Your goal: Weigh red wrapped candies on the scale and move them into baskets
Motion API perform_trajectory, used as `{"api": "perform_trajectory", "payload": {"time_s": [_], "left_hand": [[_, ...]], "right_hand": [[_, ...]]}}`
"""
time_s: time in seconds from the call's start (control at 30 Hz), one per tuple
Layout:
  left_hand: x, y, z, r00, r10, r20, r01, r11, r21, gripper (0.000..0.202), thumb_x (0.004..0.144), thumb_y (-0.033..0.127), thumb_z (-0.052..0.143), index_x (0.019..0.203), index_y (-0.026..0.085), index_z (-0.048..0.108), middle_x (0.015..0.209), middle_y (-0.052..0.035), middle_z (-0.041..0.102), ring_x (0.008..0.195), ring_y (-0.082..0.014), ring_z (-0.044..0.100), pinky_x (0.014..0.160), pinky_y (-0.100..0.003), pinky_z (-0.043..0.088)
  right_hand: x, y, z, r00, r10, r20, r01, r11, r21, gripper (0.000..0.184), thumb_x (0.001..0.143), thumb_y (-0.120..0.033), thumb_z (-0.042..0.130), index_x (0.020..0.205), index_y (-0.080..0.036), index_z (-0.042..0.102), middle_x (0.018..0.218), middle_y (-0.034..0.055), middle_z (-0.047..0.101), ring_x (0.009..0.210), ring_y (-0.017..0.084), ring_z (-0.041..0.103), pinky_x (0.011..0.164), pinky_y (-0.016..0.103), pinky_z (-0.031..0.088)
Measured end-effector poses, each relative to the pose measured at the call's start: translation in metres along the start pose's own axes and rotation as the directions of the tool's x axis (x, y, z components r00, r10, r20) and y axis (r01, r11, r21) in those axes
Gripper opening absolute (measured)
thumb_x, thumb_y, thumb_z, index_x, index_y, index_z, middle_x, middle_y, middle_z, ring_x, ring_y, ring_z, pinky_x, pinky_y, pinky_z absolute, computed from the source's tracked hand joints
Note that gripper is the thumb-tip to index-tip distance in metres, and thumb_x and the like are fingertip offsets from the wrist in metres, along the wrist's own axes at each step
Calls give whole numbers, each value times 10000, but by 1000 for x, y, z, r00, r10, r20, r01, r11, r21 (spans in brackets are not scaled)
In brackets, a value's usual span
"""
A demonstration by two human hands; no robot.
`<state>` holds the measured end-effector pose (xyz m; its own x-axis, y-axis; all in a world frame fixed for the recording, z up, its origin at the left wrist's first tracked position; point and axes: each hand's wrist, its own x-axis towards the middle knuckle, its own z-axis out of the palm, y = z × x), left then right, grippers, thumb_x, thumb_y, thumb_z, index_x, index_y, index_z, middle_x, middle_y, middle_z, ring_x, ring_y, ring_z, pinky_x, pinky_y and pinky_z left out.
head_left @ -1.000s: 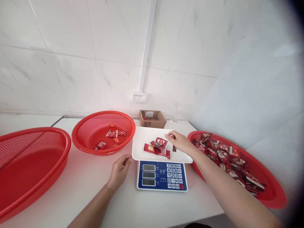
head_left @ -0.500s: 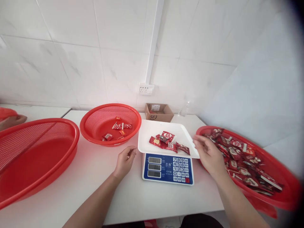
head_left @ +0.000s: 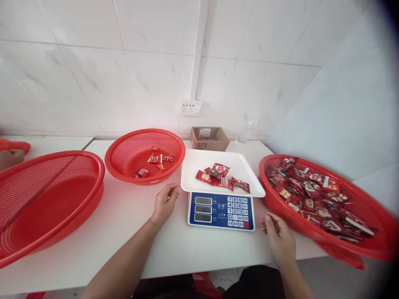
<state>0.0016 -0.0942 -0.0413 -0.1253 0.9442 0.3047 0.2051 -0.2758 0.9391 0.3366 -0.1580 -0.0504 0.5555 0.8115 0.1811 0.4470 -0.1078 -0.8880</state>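
Observation:
A blue digital scale (head_left: pixel 221 209) with a white tray (head_left: pixel 246 182) stands on the white table. Several red candy packets (head_left: pixel 221 177) lie on the tray. My left hand (head_left: pixel 164 202) rests on the table just left of the scale, fingers loosely curled, holding nothing I can see. My right hand (head_left: pixel 279 238) lies on the table right of the scale, beside the rim of a big red basket (head_left: pixel 358 245) full of red candy packets (head_left: pixel 308 193); its fingers are loosely curled and seem empty.
A round red basket (head_left: pixel 145 154) with a few candies sits behind my left hand. A large red basket (head_left: pixel 46 199) holding nothing stands at far left. A small cardboard box (head_left: pixel 209 139) and a clear bottle (head_left: pixel 245 133) stand by the tiled wall. Another person's hand (head_left: pixel 11 155) shows at the left edge.
My right hand has drawn back from the scale tray, leaving one more packet there, and come down to the table near its front edge. My left hand has stayed in place.

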Motion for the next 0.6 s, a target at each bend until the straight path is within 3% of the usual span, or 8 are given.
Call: {"api": "perform_trajectory", "payload": {"time_s": [0.2,0.3,0.37,0.5,0.57,0.6], "left_hand": [[0,0,0,997,32,-69,-29,999,46,268,837,384,461,938,164,576,707,-12,597,633,-128,588,600,-241,499],[-2,10,-6,987,91,-135,-79,992,95,243,834,365,473,944,175,575,785,-38,624,714,-150,600,692,-284,499],[-3,20,-13,960,208,-187,-171,965,200,205,823,336,493,925,186,588,846,-57,635,803,-176,598,786,-322,474],[5,38,-31,823,531,-202,-344,749,566,199,824,270,494,973,187,597,960,-98,633,966,-223,562,894,-376,414],[14,44,-45,807,567,-165,-305,640,705,235,834,280,483,1019,188,594,1029,-111,624,1049,-244,527,973,-426,339],[19,45,-54,825,544,-151,-254,596,761,257,843,301,468,1036,189,594,1058,-115,620,1092,-259,502,1009,-462,283]], "right_hand": [[5,15,5,998,52,44,-53,998,22,516,716,-606,486,998,-178,541,828,74,620,712,202,587,685,346,481],[5,19,6,996,31,85,-32,999,2,521,723,-609,472,1011,-180,534,866,83,624,762,215,594,747,365,467],[6,22,6,994,26,104,-27,1000,11,525,727,-614,461,1016,-180,527,860,81,623,768,219,597,761,370,466],[7,27,4,993,36,116,-38,999,14,515,730,-613,461,1020,-193,530,869,75,629,780,227,606,768,370,469],[7,29,3,992,42,115,-45,999,16,505,726,-610,469,1017,-202,536,882,75,635,792,233,608,768,366,473],[7,30,3,992,45,117,-47,999,22,507,722,-612,473,1015,-203,537,884,77,637,796,235,608,767,367,474]]}}
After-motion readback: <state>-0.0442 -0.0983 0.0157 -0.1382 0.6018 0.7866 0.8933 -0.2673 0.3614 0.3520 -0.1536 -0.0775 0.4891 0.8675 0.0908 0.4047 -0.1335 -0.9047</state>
